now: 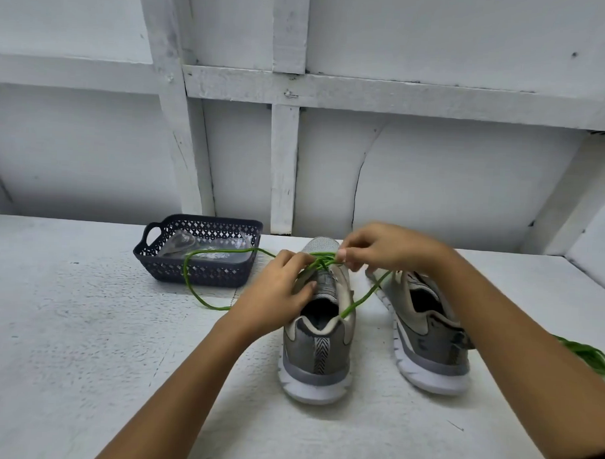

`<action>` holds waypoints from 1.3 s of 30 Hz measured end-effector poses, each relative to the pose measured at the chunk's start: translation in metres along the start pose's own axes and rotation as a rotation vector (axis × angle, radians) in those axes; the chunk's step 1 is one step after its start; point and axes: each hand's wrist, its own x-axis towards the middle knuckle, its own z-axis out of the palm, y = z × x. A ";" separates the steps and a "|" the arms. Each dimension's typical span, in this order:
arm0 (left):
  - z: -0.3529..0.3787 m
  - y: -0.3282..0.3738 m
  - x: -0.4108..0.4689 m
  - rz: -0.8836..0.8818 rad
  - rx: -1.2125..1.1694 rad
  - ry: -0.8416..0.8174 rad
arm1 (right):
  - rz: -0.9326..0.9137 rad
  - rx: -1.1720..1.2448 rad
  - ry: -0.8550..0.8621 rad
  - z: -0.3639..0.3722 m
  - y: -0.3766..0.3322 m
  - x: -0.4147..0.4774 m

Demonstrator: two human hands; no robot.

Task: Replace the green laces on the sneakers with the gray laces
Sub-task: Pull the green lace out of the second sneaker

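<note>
Two grey sneakers stand heel-toward-me on the white table. The left sneaker (319,336) carries a green lace (189,280) still crossed near its toe, with long loose ends trailing left over the table and right across its collar. My left hand (278,293) rests on that sneaker's left side, fingers curled on the lace by the eyelets. My right hand (379,247) pinches the green lace above the toe. The right sneaker (427,336) shows no lace. A second green lace (588,356) lies bunched at the right edge.
A dark plastic basket (196,275) sits at the back left of the table and holds clear plastic packets; their contents are hard to tell. A white framed wall rises right behind the table.
</note>
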 end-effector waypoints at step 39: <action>0.010 -0.010 0.007 -0.328 -0.006 -0.265 | 0.267 0.268 0.096 0.027 0.017 0.050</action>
